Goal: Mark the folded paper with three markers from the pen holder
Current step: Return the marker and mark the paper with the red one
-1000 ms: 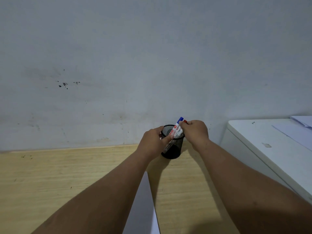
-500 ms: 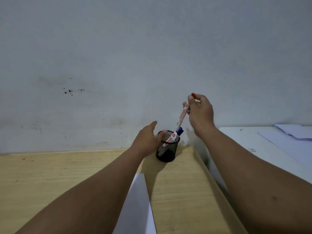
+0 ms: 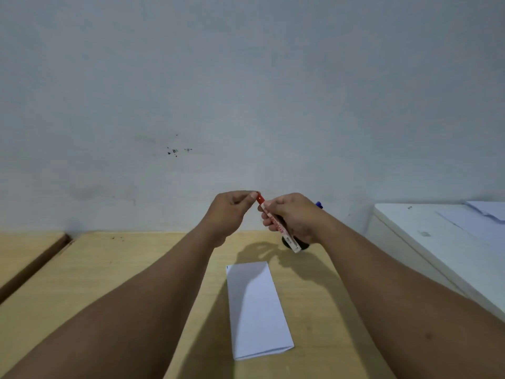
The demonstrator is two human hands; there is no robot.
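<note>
While I look down at the wooden desk, the folded paper lies flat at 6 o'clock from both hands, well apart from them. My right hand hides nearly all of the pen holder; a blue marker tip peeks out behind it. That hand grips the red marker, and my left hand pinches its cap.

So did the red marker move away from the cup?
Yes. The red marker came up out of the black pen holder and now sits in front of it, held by the right hand, left hand pinching its cap.
</note>
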